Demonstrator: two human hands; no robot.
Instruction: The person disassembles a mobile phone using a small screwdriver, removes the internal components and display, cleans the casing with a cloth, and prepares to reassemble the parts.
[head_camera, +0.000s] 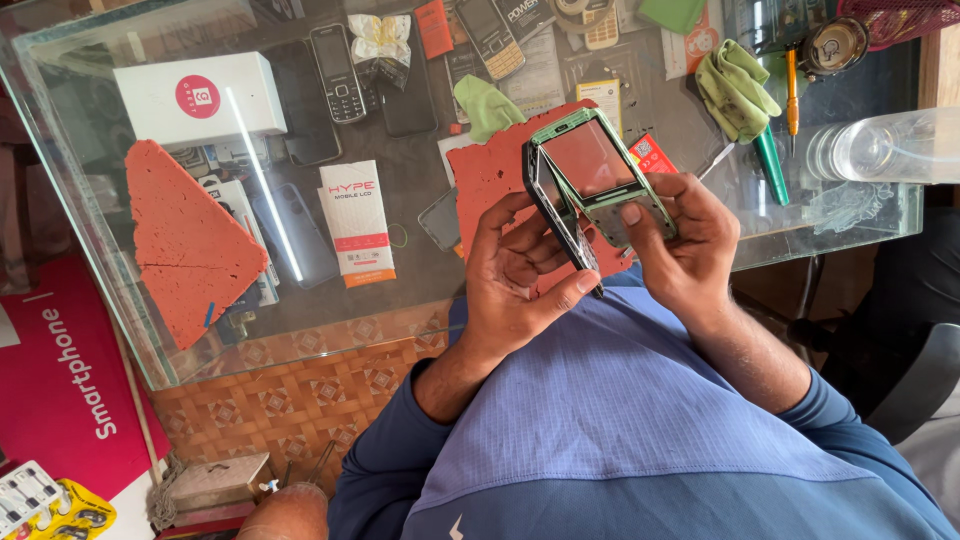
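1. The left hand (520, 285) is closed on a dark phone body (560, 222), thumb along its lower edge and fingers curled behind it. The body stands on edge, its long axis running from up-left down to lower-right toward the person's chest.
2. The right hand (685, 240) grips a green phone frame (592, 165), thumb pressed on the frame's near lower corner and fingers wrapped under its right side. The frame's flat face tilts up toward the camera.
3. Taking the green phone frame as landmark: the dark phone body touches its left edge, the two opening like a hinge, apart at the top and meeting near the bottom.
4. Both pieces are held in the air above the near edge of the glass bench (420, 300), just in front of the red foam pad (490, 175) that lies behind the frame.
5. Left of the frame, well apart, lie a triangular red pad (190, 240) and a white box (200, 97); right of it, a green cloth (735, 90).
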